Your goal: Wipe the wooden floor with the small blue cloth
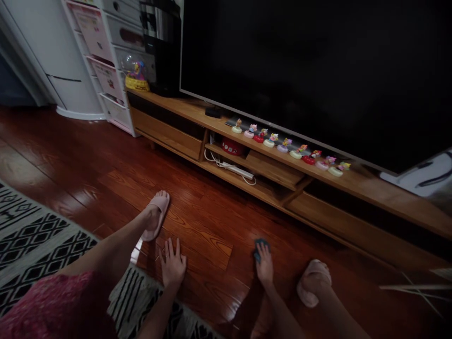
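Under right hand (264, 267), half-hidden dark object (260, 244).

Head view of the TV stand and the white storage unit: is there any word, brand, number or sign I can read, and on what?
No text can be read anywhere.
Pink sheets on the white storage unit: printed, but too blurred to read.
Red gadget in the TV stand: pale marks, too small to read.
Toy figures, television, dark cloth under the right hand: no lettering visible.
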A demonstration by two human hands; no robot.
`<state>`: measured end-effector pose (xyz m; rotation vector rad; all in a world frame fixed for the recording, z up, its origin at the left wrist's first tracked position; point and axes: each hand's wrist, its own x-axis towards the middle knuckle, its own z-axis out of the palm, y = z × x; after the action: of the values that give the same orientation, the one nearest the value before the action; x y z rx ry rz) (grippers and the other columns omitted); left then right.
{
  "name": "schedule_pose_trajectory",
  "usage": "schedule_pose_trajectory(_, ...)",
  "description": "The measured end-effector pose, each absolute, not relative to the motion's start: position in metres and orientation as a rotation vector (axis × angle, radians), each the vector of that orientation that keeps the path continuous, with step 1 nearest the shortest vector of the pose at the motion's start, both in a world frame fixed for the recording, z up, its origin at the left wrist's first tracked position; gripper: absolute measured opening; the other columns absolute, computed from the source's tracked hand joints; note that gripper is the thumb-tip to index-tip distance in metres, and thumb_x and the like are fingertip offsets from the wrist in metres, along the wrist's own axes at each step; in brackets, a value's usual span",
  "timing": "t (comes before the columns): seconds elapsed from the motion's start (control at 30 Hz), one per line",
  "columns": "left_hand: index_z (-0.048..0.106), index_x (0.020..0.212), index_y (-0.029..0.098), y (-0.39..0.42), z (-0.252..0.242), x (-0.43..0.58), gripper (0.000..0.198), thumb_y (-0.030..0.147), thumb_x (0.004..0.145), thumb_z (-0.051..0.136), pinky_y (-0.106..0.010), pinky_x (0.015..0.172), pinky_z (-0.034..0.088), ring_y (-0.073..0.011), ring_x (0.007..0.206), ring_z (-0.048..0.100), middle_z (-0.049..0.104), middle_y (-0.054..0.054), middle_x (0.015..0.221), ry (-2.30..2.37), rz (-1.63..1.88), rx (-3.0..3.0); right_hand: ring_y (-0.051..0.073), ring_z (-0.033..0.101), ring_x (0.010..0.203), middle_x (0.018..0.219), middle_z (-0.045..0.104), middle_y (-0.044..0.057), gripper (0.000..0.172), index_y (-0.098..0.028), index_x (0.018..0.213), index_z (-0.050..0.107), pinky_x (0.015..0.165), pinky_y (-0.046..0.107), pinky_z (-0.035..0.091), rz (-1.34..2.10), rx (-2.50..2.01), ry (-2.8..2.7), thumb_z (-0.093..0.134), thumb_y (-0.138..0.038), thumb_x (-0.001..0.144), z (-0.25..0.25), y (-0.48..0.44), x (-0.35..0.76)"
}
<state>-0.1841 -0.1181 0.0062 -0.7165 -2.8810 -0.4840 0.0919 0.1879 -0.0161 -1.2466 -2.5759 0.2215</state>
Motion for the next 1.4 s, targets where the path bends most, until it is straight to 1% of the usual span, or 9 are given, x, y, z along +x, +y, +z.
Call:
schedule_pose_trajectory(0.2,0.046,0.152,0.016,-0.117,0.010,-0.185,0.063,0.021,0.089,0.043,-0.057,0.127,0.018,-0.0292,0.155,0.029,0.039,-0.016,0.164,-2.922,-0.502,-0.718,0.037,0.028,0.153,0.161,0.041,0.019,0.068,-0.015,0.154,0.045,0.115,0.064,0.033,0.142,-1.774,-2.144,0.031,-0.028,0.090,-0.023,0.216,0.138)
schedule_pose_trajectory(0.33,0.042,0.154,0.016,-0.116,0.005,-0.185,0.065,0.020,0.089,0.041,-0.059,0.128,0.015,-0.0300,0.155,0.027,0.035,-0.016,0.166,-2.923,-0.440,-0.729,0.041,0.025,0.153,0.161,0.038,0.024,0.067,-0.016,0.157,0.040,0.111,0.074,0.027,0.130,-1.853,-1.923,0.028,-0.028,0.092,-0.028,0.218,0.078)
schedule_pose_trajectory(0.43,0.038,0.156,0.017,-0.117,-0.008,-0.185,0.068,0.022,0.089,0.041,-0.061,0.127,0.014,-0.0313,0.155,0.027,0.031,-0.017,0.167,-2.923,-0.431,-0.756,0.038,0.023,0.155,0.163,0.036,0.022,0.066,-0.015,0.157,0.039,0.115,0.070,0.024,0.159,-1.777,-2.018,0.030,-0.023,0.093,-0.026,0.211,0.009)
schedule_pose_trajectory(0.57,0.040,0.156,0.020,-0.119,-0.022,-0.201,0.071,0.029,0.086,0.048,-0.064,0.126,0.017,-0.0344,0.155,0.026,0.036,-0.015,0.165,-3.011,-0.524,-0.800,0.032,0.019,0.157,0.165,0.033,0.018,0.068,-0.013,0.157,0.039,0.123,0.059,0.018,0.279,-1.457,-2.493,0.040,-0.015,0.089,-0.011,0.168,-0.096)
schedule_pose_trajectory(0.77,0.053,0.144,0.027,-0.107,-0.002,-0.312,0.061,0.050,0.089,0.064,-0.065,0.121,0.028,-0.0359,0.150,0.032,0.040,-0.009,0.163,-2.986,-0.550,-0.833,0.022,0.016,0.158,0.169,0.029,0.005,0.083,-0.027,0.158,0.037,0.128,0.048,0.011,0.569,-0.397,-2.989,0.061,-0.010,0.080,-0.004,0.068,-0.224)
schedule_pose_trajectory(0.9,0.056,0.144,0.027,-0.098,0.025,-0.391,0.063,0.046,0.085,0.065,-0.068,0.123,0.020,-0.0380,0.156,0.021,0.043,-0.008,0.162,-2.921,-0.561,-0.851,0.019,0.016,0.158,0.169,0.029,0.004,0.088,-0.029,0.158,0.037,0.128,0.046,0.013,0.644,-0.045,-3.024,0.061,-0.007,0.076,-0.007,0.073,-0.235)
schedule_pose_trajectory(1.03,0.051,0.149,0.022,-0.095,0.041,-0.428,0.081,0.038,0.071,0.065,-0.066,0.125,0.009,-0.0365,0.159,0.005,0.040,-0.008,0.164,-2.898,-0.626,-0.878,0.018,0.022,0.156,0.166,0.035,0.003,0.089,-0.031,0.155,0.043,0.127,0.047,0.016,0.569,-0.318,-2.996,0.053,-0.001,0.072,-0.004,0.143,-0.188)
schedule_pose_trajectory(1.2,0.051,0.150,0.026,-0.086,0.050,-0.445,0.088,0.034,0.063,0.067,-0.068,0.125,0.010,-0.0353,0.160,0.000,0.041,-0.006,0.164,-2.898,-0.698,-0.869,0.022,0.029,0.154,0.162,0.044,0.005,0.079,-0.025,0.152,0.049,0.123,0.048,0.027,0.302,-1.032,-2.681,0.044,-0.006,0.075,-0.015,0.231,-0.062)
schedule_pose_trajectory(1.4,0.045,0.153,0.021,-0.086,0.055,-0.440,0.092,0.034,0.064,0.064,-0.059,0.129,0.008,-0.0325,0.160,0.001,0.035,-0.008,0.167,-2.875,-0.776,-0.852,0.031,0.030,0.153,0.159,0.045,0.013,0.066,-0.019,0.151,0.049,0.117,0.055,0.033,0.110,-1.663,-2.215,0.033,-0.022,0.087,-0.039,0.255,0.112)
